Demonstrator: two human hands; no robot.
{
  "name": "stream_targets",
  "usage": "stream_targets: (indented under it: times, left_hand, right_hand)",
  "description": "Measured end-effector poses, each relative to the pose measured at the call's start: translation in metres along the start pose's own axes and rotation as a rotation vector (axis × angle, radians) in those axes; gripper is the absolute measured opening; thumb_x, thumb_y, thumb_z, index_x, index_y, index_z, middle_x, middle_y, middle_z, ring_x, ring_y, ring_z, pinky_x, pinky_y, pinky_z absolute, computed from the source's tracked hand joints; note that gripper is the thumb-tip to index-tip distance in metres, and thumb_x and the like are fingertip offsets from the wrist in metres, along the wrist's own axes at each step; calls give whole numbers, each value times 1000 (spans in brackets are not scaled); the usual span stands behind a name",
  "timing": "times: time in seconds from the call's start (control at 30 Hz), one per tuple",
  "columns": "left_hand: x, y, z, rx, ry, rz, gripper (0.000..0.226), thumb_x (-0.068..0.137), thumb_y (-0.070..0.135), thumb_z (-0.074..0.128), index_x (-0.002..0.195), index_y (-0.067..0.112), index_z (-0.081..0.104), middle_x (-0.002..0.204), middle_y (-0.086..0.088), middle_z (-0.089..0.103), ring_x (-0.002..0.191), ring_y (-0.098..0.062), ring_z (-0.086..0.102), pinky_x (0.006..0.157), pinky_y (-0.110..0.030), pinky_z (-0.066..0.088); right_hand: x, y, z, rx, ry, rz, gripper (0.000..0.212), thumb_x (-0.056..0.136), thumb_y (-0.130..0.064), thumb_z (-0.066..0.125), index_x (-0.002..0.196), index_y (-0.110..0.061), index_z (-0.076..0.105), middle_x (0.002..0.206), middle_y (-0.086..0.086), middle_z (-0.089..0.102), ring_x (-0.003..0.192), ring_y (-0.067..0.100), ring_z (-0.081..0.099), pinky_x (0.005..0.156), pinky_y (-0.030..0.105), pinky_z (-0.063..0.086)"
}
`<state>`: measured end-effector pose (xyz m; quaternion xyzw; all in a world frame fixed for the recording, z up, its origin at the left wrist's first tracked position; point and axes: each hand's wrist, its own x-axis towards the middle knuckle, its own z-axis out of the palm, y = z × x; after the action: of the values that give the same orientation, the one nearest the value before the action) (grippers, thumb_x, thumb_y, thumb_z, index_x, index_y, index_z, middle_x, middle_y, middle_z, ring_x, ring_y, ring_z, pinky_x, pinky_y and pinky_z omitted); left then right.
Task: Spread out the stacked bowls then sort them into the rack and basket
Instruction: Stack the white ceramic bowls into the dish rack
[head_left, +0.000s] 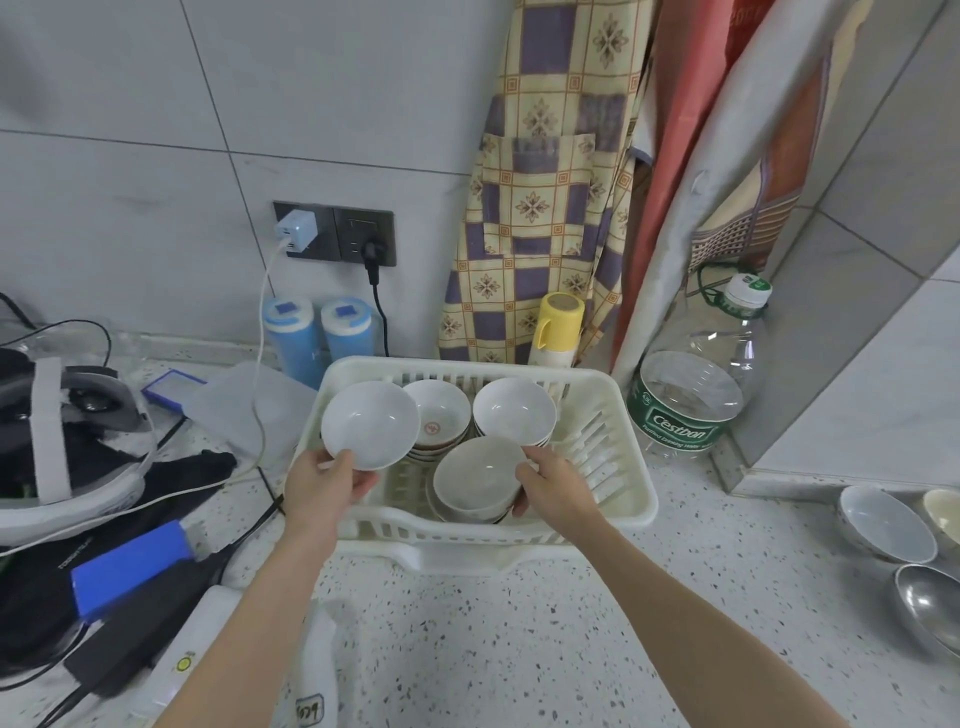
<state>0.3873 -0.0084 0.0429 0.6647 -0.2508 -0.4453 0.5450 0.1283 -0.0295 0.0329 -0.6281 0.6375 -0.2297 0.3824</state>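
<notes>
A white plastic dish rack (621, 467) stands on the speckled counter. My left hand (324, 486) grips the near rim of a white bowl (370, 423), which is tilted up over the rack's left side. My right hand (553, 486) holds the right rim of a greyish bowl (475, 478) that tops a stack at the rack's front. Behind these sit a stack of small bowls with a red mark (435, 415) and a stack of white bowls (513, 410).
A large Cestbon water bottle (691, 395) stands right of the rack. Two ceramic bowls (883, 525) and a metal bowl (927, 603) lie at the far right. Cables, a headset (62, 441), a blue box (130, 566) and blue canisters (293, 338) crowd the left. A yellow mug (558, 327) stands behind.
</notes>
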Motion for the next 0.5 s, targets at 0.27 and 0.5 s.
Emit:
stream_targets:
  times: [0.27,0.5]
  left_hand:
    - [-2,1,-3,-38,-29,-22,32,93,4,49,123,-5,53,101,-29,70,73,-22,71,55,-19,57]
    - [-2,2,-2,-20,-35,-50,34,92,4,49,124,-5,53,102,-27,71,60,-13,71,47,-15,53]
  right_hand:
    - [3,0,2,-174,-67,-4,49,90,-28,36,134,-43,49,67,-6,73,50,5,50,49,23,36]
    - [3,1,4,-224,-103,-17,40,94,-33,34,130,-41,49,68,-11,73,56,6,55,51,22,37]
